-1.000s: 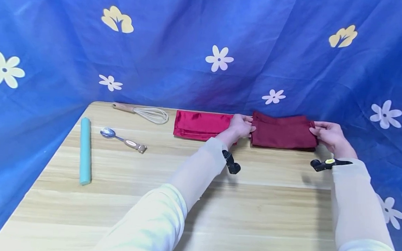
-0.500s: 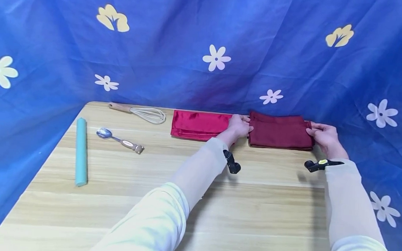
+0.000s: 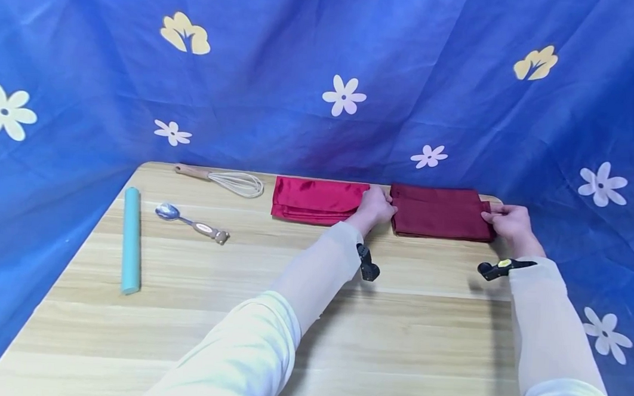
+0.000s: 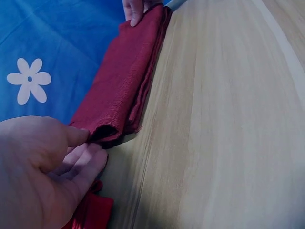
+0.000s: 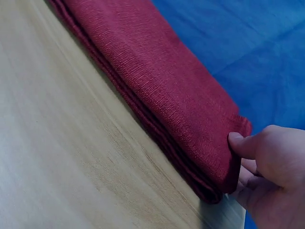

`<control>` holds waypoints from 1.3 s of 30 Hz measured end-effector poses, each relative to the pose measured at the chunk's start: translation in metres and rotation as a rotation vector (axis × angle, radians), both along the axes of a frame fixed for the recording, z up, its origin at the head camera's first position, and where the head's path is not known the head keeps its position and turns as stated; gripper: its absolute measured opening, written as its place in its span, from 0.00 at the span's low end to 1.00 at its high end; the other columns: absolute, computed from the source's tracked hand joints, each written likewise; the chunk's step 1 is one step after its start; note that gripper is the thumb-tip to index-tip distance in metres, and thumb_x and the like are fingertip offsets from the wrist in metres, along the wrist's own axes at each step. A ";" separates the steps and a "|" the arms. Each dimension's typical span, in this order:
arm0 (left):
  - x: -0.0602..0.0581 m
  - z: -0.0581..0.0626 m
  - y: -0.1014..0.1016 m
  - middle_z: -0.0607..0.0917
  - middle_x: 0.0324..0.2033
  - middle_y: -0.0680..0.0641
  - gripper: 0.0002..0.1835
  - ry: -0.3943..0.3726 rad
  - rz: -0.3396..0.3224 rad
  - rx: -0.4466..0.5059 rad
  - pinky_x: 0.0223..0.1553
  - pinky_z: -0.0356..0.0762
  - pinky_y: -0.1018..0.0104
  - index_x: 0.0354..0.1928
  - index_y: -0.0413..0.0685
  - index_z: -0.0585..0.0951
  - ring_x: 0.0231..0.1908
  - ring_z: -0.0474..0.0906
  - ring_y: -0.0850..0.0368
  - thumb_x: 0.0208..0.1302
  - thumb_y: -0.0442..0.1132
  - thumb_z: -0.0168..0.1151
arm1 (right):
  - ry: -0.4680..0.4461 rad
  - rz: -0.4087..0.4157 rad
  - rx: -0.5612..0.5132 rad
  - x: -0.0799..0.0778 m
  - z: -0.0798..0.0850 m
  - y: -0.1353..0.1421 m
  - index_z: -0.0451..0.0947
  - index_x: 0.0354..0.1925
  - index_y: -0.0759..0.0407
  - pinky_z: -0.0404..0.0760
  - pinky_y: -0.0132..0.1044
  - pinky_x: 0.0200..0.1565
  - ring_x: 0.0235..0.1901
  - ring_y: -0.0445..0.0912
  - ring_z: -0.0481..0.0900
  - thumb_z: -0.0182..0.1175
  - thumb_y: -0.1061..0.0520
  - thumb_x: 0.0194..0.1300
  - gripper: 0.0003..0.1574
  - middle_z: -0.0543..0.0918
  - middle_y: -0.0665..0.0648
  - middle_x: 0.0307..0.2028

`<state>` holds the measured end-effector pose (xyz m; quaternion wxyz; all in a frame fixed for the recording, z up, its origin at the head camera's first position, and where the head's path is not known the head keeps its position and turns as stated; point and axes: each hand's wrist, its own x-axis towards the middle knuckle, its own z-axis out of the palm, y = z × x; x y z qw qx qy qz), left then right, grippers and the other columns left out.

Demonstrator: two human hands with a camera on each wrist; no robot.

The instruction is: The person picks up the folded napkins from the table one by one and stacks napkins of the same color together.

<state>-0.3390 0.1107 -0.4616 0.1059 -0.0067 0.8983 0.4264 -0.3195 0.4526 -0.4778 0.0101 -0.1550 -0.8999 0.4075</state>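
Observation:
A folded dark red cloth (image 3: 440, 213) lies along the table's far edge, right of centre. My left hand (image 3: 377, 207) pinches its left edge; in the left wrist view the thumb (image 4: 78, 135) is on top, with the other fingers below. At the opposite end, my right hand (image 3: 511, 226) pinches the right edge between thumb (image 5: 241, 143) and fingers, which are partly hidden behind the fabric. Just left of the dark cloth is a folded shiny crimson cloth (image 3: 317, 199), its right end partly covered by my left hand.
A whisk (image 3: 226, 181) with a wooden handle lies at the far left of the wooden table (image 3: 395, 345). Nearer are a spoon (image 3: 192, 221) with a bear-shaped handle end and a turquoise rod (image 3: 131, 242). A blue flowered curtain (image 3: 259, 69) hangs behind the table.
The dark red cloth has shifted slightly left, and its raised far edge has come down so it lies flatter. Both hands have kept their pinch and moved with it.

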 end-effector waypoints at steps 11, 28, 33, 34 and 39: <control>0.002 -0.004 0.000 0.85 0.46 0.47 0.10 -0.008 0.022 0.003 0.52 0.79 0.68 0.47 0.47 0.86 0.52 0.81 0.54 0.69 0.42 0.74 | -0.045 -0.071 0.039 0.007 -0.002 -0.010 0.78 0.62 0.74 0.69 0.28 0.44 0.54 0.52 0.73 0.66 0.51 0.74 0.31 0.79 0.69 0.58; -0.008 -0.013 0.004 0.90 0.35 0.48 0.08 -0.032 0.028 0.250 0.37 0.84 0.67 0.46 0.40 0.87 0.35 0.88 0.55 0.67 0.33 0.73 | -0.015 0.027 -0.077 0.011 0.004 0.010 0.76 0.64 0.76 0.74 0.22 0.40 0.40 0.32 0.73 0.67 0.57 0.73 0.30 0.80 0.43 0.39; -0.015 -0.021 0.004 0.86 0.41 0.50 0.07 -0.009 0.020 0.064 0.41 0.79 0.69 0.42 0.48 0.88 0.45 0.81 0.56 0.66 0.40 0.75 | -0.017 -0.010 -0.037 0.008 -0.004 0.007 0.77 0.64 0.75 0.72 0.23 0.44 0.45 0.38 0.74 0.67 0.56 0.73 0.30 0.82 0.61 0.53; -0.014 -0.021 0.004 0.86 0.41 0.49 0.07 -0.009 0.021 0.060 0.41 0.79 0.69 0.42 0.48 0.88 0.46 0.82 0.56 0.66 0.40 0.75 | -0.019 -0.020 -0.030 0.007 -0.006 0.006 0.77 0.64 0.75 0.71 0.24 0.44 0.48 0.41 0.74 0.67 0.56 0.73 0.30 0.80 0.65 0.58; -0.006 -0.013 0.001 0.87 0.41 0.49 0.07 0.003 0.024 0.051 0.43 0.80 0.70 0.43 0.47 0.89 0.46 0.82 0.56 0.67 0.41 0.75 | -0.029 -0.061 -0.029 0.005 -0.008 0.004 0.77 0.65 0.74 0.69 0.25 0.46 0.60 0.52 0.72 0.68 0.54 0.72 0.32 0.77 0.70 0.65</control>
